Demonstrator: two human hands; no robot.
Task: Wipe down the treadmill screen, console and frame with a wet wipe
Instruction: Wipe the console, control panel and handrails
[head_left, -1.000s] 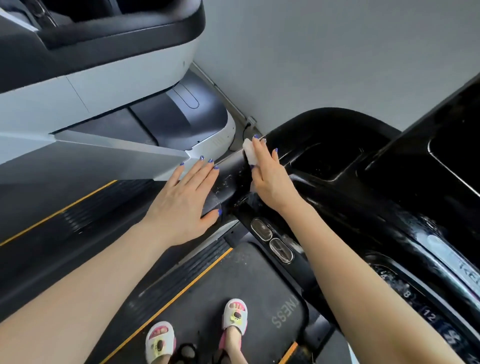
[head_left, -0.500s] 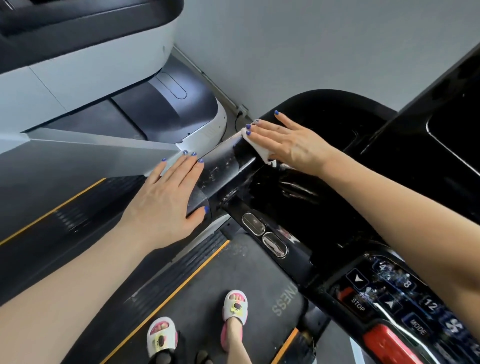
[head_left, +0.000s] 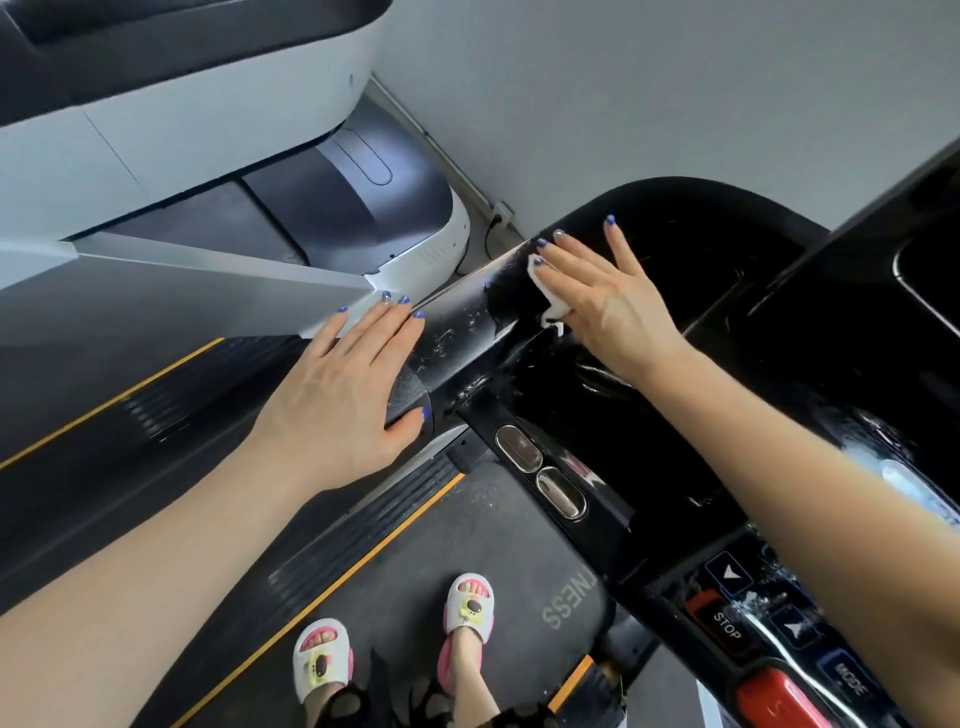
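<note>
The wet wipe is pressed flat under the spread, straight fingers of the right hand against the top of the glossy black handrail, so that a broad patch is covered with each pass. The left hand is laid open over the rail's end, just beside the wiped stretch (probably for balance). Wet streaks are seen between the hands. The console buttons lie under the right forearm, well apart from the wipe.

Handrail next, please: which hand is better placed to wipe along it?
Probably the right hand: it already presses the wipe flat on the handrail. The left hand rests bare on the rail's end.
</note>
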